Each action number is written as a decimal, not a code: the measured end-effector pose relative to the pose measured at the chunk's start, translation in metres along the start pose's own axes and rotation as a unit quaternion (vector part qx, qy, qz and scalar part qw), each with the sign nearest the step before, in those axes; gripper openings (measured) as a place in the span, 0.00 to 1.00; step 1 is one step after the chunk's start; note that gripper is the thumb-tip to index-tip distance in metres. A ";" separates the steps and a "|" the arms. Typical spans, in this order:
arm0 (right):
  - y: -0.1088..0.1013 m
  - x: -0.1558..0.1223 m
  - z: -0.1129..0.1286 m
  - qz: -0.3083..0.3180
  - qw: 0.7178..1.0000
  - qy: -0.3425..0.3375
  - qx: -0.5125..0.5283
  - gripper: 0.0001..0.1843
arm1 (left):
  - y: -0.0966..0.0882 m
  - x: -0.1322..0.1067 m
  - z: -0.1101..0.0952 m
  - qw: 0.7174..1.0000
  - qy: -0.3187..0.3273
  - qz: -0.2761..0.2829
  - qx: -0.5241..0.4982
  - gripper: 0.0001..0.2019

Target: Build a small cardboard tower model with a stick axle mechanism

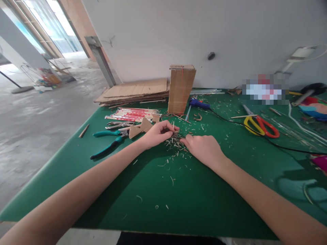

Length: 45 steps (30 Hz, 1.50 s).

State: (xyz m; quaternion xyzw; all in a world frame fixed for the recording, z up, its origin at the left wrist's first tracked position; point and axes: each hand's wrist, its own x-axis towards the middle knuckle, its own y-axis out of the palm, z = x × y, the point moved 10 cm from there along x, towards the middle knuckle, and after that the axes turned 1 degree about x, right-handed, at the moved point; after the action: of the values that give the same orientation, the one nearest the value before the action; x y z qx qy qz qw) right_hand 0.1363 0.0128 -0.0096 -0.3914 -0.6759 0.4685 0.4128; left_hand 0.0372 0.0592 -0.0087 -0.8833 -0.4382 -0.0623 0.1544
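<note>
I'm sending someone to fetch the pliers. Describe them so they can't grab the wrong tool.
On the green table, look just left of the person's left hand, in front of the bundle of red-and-white sticks. The pliers lie there with handles spread toward the table's left edge. Their teal grips set them apart from the red-and-yellow scissors on the right.

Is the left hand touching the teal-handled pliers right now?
Apart. The head view shows the left hand over the pile of shavings, with bare green table between its wrist and the pliers.
</note>
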 end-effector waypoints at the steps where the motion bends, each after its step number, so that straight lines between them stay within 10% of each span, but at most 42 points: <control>1: 0.000 0.000 0.000 -0.002 1.000 0.004 0.001 0.26 | 0.000 0.000 0.000 1.000 0.003 -0.001 -0.004 0.02; 45: 0.001 -0.001 -0.004 0.012 0.999 0.037 0.030 0.25 | 0.007 0.004 0.000 1.000 -0.017 0.016 -0.005 0.06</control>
State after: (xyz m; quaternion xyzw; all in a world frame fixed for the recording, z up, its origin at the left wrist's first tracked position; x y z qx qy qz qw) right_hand 0.1411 0.0132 -0.0103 -0.4043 -0.6412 0.4783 0.4433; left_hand 0.0450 0.0586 -0.0092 -0.8919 -0.4263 -0.0471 0.1433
